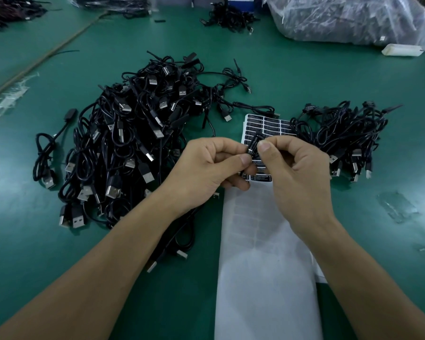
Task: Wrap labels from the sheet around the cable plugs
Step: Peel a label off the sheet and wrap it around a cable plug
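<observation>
Both hands meet over the label sheet [263, 241], a long white backing strip with black labels left at its far end. My left hand [206, 168] pinches a small black cable plug [253, 146] between thumb and fingers. My right hand [295, 168] pinches the same plug from the right, with a black label partly wrapped around it. The plug's cable [179, 241] trails down under my left wrist. A large heap of black USB cables [123, 133] lies to the left. A smaller heap of black cables [344, 136] lies to the right.
The work surface is a green mat [59, 241]. A clear plastic bag of cables [349, 18] sits at the far right, a white block [401, 49] beside it. More cable bundles [228, 17] lie along the far edge. Tape scraps [398, 207] stick to the mat at right.
</observation>
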Tool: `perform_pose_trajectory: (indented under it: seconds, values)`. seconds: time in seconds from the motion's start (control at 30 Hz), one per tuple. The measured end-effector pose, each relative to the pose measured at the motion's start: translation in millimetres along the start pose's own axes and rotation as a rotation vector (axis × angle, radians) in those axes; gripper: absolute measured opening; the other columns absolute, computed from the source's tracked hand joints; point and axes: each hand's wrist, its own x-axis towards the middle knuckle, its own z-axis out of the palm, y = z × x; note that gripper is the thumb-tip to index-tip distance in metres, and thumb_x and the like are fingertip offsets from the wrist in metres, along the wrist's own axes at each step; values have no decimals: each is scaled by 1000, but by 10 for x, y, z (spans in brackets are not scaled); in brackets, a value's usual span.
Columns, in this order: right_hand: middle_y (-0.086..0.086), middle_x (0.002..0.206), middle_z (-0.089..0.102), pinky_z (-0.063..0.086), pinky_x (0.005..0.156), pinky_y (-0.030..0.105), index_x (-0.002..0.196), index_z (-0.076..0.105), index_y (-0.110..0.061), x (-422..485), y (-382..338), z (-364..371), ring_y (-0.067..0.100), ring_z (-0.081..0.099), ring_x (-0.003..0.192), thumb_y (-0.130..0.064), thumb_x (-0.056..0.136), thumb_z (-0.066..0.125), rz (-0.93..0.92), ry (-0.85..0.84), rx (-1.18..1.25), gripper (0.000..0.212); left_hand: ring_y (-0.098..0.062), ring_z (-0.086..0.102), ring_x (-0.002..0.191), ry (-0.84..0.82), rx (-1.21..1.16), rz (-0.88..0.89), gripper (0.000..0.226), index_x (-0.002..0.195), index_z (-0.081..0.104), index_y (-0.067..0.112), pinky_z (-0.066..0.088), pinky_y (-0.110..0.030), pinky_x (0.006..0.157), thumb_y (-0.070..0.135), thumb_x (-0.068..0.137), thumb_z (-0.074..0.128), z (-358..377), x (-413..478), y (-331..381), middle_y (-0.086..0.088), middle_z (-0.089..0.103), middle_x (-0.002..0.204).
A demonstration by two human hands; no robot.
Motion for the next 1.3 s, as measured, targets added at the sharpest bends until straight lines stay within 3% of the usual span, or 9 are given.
perform_pose_trajectory:
  seconds: [0.43,0.9,1.03,1.17,1.3]
  values:
    - [-21,62,62,43,59,8,83,69,-16,11,4,16,-5,53,58,-10,97,63,18,20,36,17,-9,71,59,8,-4,-9,8,103,67,7,51,-14,54,8,96,63,-2,-3,12,2,76,75]
    - [-21,60,62,43,56,7,88,70,-4,-8,-31,25,-5,56,55,-9,96,64,11,33,37,12,-10,71,58,13,3,-4,5,97,66,11,50,-16,54,8,97,63,3,1,4,3,76,73]
    - [-18,64,66,45,57,8,86,71,-9,-43,-82,46,-3,61,58,-10,94,66,-20,46,-8,10,-12,70,57,26,-9,6,4,99,66,6,51,-16,53,5,96,63,0,-6,10,1,75,73]
    - [-4,79,69,51,62,15,79,67,-30,-74,-115,55,6,67,67,-13,91,71,-90,97,-91,21,-14,71,57,30,-6,16,5,95,66,9,51,-17,54,5,95,64,6,-12,8,-1,75,72]
    - [-9,83,64,54,65,23,79,69,-27,-83,-111,45,10,65,72,-13,87,75,-175,148,-231,17,-15,71,58,32,8,26,5,94,67,9,51,-20,55,5,95,64,7,-6,-6,-3,75,72]
